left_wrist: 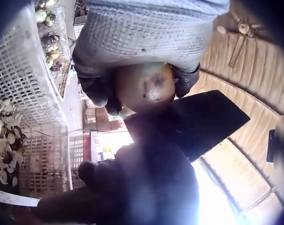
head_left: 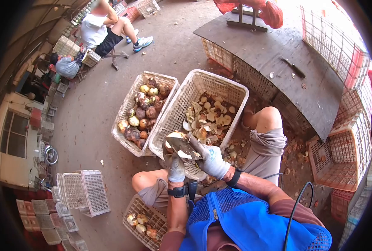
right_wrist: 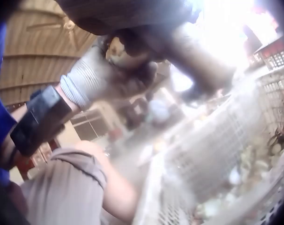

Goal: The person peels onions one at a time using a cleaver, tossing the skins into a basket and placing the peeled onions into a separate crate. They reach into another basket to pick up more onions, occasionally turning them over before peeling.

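The gloved left hand [head_left: 175, 165] grips a round, pale-brown bulb [left_wrist: 146, 86], its fingers curled round both sides in the left wrist view. The gloved right hand [head_left: 213, 161] holds a broad dark blade [head_left: 183, 148] against the bulb; its handle is hidden inside the glove. Pale scraps cling to the blade. Both hands are above the near end of a white crate [head_left: 156, 144] with many cut pale slices [head_left: 213, 115] in it. Beside it on the left, another crate [head_left: 119, 129] holds whole brown and greenish bulbs [head_left: 151, 112].
A small crate [head_left: 131, 226] with several peeled bulbs stands by the left knee. On the right is a dark tabletop [head_left: 278, 62] with a knife [head_left: 293, 67]. Stacked crates [head_left: 345, 150] stand at far right. Two people sit at the upper left. Peelings litter the floor.
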{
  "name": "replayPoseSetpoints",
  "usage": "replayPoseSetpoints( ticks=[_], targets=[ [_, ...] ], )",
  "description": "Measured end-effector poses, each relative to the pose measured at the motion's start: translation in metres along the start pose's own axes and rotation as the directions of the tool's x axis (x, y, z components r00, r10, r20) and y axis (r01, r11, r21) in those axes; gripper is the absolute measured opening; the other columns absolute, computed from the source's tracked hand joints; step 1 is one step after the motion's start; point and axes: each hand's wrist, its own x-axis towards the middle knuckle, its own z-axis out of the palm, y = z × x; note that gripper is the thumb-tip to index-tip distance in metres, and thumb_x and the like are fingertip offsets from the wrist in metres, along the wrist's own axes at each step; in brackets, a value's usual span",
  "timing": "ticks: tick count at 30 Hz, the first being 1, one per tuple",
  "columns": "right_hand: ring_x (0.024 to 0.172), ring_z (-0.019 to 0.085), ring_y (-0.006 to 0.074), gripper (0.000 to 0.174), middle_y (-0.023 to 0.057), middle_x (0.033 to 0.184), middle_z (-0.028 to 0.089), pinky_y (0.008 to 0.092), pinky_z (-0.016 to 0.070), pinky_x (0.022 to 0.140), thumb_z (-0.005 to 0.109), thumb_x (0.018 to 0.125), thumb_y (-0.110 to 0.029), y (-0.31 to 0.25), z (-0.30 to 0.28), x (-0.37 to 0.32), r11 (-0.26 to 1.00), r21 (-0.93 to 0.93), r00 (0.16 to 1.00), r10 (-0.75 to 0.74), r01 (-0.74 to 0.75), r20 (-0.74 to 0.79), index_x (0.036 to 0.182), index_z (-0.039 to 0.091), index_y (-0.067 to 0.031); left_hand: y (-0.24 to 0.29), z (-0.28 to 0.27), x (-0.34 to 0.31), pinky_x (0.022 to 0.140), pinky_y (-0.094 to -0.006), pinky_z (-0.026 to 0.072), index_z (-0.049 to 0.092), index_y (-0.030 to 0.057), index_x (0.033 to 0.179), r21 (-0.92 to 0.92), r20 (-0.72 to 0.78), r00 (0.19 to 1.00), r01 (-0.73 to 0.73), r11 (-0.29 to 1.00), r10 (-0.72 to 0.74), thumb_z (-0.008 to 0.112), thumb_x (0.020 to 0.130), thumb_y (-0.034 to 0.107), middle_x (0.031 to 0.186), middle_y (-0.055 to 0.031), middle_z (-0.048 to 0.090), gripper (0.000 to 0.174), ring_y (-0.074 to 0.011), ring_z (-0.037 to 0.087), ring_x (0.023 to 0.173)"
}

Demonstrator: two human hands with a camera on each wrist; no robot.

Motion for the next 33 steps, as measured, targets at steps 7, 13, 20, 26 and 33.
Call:
replayPoseSetpoints(
  ticks=[7,13,20,26,33],
  targets=[
    [0.068,0.064,0.0192,0.039,0.0106,0.083,0.067,0.0320,0.0501,0.061,0.063,0.083,-0.006,0.001,0.009,0.008,0.744,0.574,0.931,0.350,-0.343,0.102,0.122,0.058,-0.0048,0.023,0.017,0.005,0.087,-0.0306,0.0505,0.050,0.0027,0.127,0.390,-0.054,0.992,-0.083,0.917,0.113,0.077,0.076,0.020,0.112,-0.0090,0.060,0.061,-0.0182,0.060,0.099],
    [0.061,0.051,0.0066,0.013,-0.0003,0.072,0.058,0.0246,0.0451,0.054,0.062,0.087,-0.012,-0.009,-0.016,0.007,0.259,0.728,0.729,0.513,-0.634,0.453,0.091,0.061,-0.0003,-0.004,-0.039,0.010,0.103,-0.0391,0.0417,0.045,-0.0024,0.132,-0.155,0.130,0.976,0.191,0.969,-0.172,0.066,0.080,0.020,0.125,-0.0126,0.056,0.060,-0.0236,0.055,0.115],
    [0.076,0.065,0.0361,0.053,0.0168,0.088,0.066,0.0427,0.0518,0.063,0.063,0.080,-0.009,0.002,0.000,-0.011,0.979,0.203,0.996,0.024,-0.005,-0.091,0.132,0.053,-0.0163,-0.011,-0.033,-0.005,0.098,-0.0415,0.0470,0.044,0.0076,0.134,-0.160,0.082,0.963,0.268,0.950,-0.258,0.064,0.089,0.035,0.126,-0.0133,0.056,0.056,-0.0268,0.055,0.115],
    [0.076,0.066,0.0343,0.057,0.0162,0.084,0.066,0.0420,0.0520,0.064,0.065,0.078,-0.012,-0.015,-0.018,-0.012,0.993,0.113,0.984,0.009,-0.030,0.176,0.134,0.051,-0.0146,-0.044,-0.083,-0.015,0.079,-0.0330,0.0547,0.051,0.0053,0.118,0.288,0.171,0.974,0.097,0.953,-0.150,0.057,0.094,0.039,0.104,-0.0099,0.061,0.042,-0.0199,0.062,0.092],
    [0.081,0.067,0.0356,0.046,0.0203,0.088,0.067,0.0405,0.0535,0.069,0.064,0.081,-0.008,-0.008,-0.015,-0.026,0.906,0.330,0.962,0.273,-0.264,0.019,0.127,0.057,-0.0101,0.005,0.010,-0.005,0.088,-0.0369,0.0531,0.045,0.0062,0.133,0.024,-0.033,0.989,0.146,0.989,-0.145,0.072,0.081,0.039,0.119,-0.0094,0.056,0.067,-0.0221,0.059,0.105]
  ],
)
